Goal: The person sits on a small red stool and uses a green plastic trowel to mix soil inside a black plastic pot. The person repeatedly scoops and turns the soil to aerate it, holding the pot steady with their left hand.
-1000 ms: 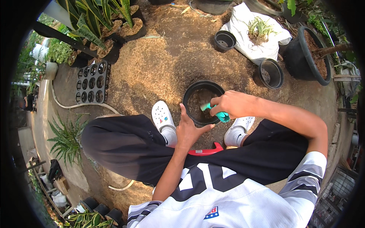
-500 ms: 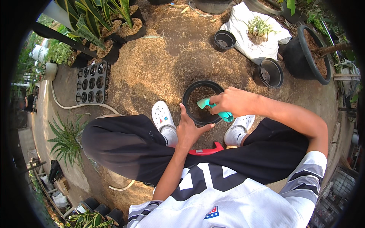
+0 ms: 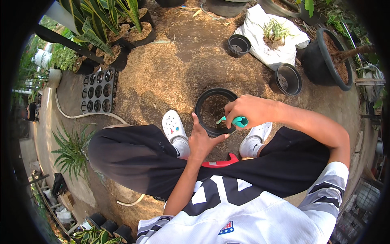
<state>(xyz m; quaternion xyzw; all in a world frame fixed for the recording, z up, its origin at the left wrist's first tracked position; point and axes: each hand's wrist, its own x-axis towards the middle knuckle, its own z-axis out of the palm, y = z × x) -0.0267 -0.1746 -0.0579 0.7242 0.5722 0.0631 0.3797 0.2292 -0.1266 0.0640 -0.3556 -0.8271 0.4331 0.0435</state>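
A round black plastic pot (image 3: 198, 106) stands on the ground between my feet, with brown loose soil (image 3: 213, 106) inside. Against its near left rim rests my left hand (image 3: 200, 140), thumb and forefinger spread wide along the edge. My right hand (image 3: 251, 111) is closed around a teal hand trowel (image 3: 240, 121) over the pot's right side. The trowel's blade shows nearly edge-on above the soil, and my fingers cover part of the handle. Near my lap lies a red curved object (image 3: 221, 163) whose kind I cannot make out.
Two black pots, a small one (image 3: 238, 45) and a larger one (image 3: 286, 79), stand at the far right beside a white sack (image 3: 260, 38) with a striped-leaf plant. A grey seedling tray (image 3: 98, 91) and a hose (image 3: 73, 117) lie left. Potted snake plants (image 3: 140, 34) are at far left.
My right hand has turned the trowel, so its blade has swung back toward the pot's right rim and now shows as a thin edge. My left hand stays on the rim.
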